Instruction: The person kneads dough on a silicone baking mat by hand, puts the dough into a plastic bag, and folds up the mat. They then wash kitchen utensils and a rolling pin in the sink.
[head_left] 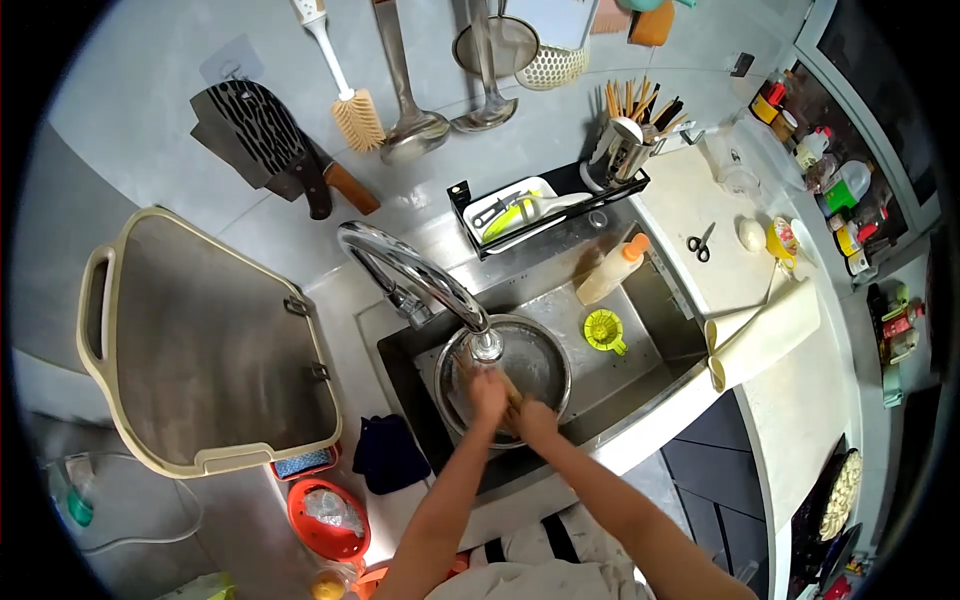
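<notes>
Beneath the curved chrome faucet (420, 272), both hands are close together over a round metal basin (535, 365) in the steel sink. My left hand (487, 395) is right under the spout, its fingers closed around a light brown, elongated item (513, 393) too small to name. Just to the right, my right hand (535, 422) has its fingers closed at the lower end of that same item. Part of the basin's inside is hidden by my hands and the spout.
Right of the basin, a green strainer cup (604, 331) and an orange-capped bottle (612, 272) are in the sink. A large cutting board (215, 340) leans at left, near a dark cloth (390, 455) and a red basket (328, 545). Scissors (702, 243) lie on the right counter.
</notes>
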